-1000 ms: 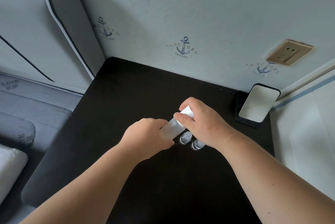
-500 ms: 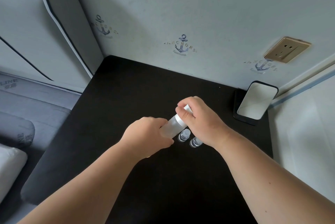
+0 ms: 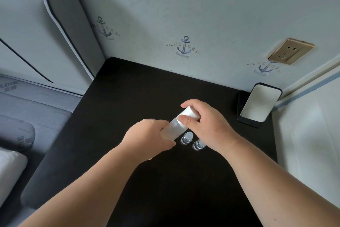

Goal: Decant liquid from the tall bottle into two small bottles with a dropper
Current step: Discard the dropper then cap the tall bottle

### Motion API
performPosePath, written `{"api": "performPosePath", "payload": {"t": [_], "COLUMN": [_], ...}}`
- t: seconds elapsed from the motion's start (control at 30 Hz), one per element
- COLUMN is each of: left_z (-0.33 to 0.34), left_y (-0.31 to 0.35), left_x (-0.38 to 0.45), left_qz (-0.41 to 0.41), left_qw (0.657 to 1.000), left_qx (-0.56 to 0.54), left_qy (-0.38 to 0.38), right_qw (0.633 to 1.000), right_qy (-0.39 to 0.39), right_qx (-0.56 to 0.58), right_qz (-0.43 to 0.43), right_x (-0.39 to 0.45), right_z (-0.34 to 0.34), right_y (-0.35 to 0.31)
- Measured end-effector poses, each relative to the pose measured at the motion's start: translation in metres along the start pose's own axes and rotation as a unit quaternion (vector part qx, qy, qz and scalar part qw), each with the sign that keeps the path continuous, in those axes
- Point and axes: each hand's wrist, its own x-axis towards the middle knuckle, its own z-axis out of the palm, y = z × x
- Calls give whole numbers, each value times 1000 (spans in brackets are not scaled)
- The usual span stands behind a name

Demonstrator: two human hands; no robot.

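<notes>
A tall frosted bottle [image 3: 174, 128] with a white cap [image 3: 187, 113] is held tilted above the black table [image 3: 128, 101]. My left hand [image 3: 149, 137] wraps the bottle's lower body. My right hand [image 3: 206, 125] grips the white cap with thumb and fingers. Just below the bottle, two small clear bottles stand side by side on the table: one on the left [image 3: 186, 138] and one on the right [image 3: 197, 145], partly hidden by my right hand. No dropper is visible.
A phone [image 3: 259, 104] lies on a dark pad at the table's far right corner. A wall with anchor prints and a gold socket [image 3: 290, 51] rises behind. A grey bed and cushions [image 3: 27, 109] lie to the left.
Both hands keep their grip on the bottle and cap. My right fingers have shifted a little around the cap, showing more of it.
</notes>
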Motion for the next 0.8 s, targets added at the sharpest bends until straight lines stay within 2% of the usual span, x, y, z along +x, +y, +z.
{"api": "performPosePath", "payload": {"t": [0.07, 0.27, 0.63, 0.8], "left_z": [0, -3, -3, -1], "left_y": [0, 1, 0, -1], "left_x": [-1, -5, -6, -7], "left_qz": [0, -1, 4, 1], "left_qw": [1000, 1000, 1000, 1000], "left_qx": [-2, -14, -12, -13], "left_qy": [-3, 11, 7, 22], "right_qw": [1000, 998, 998, 999], "right_qy": [-10, -59, 10, -33], "right_qx": [-19, 23, -62, 20], "right_qz": [-3, -28, 2, -32], "right_x": [0, -4, 0, -4], "right_z": [-2, -12, -7, -15], "right_y": [0, 2, -2, 0]}}
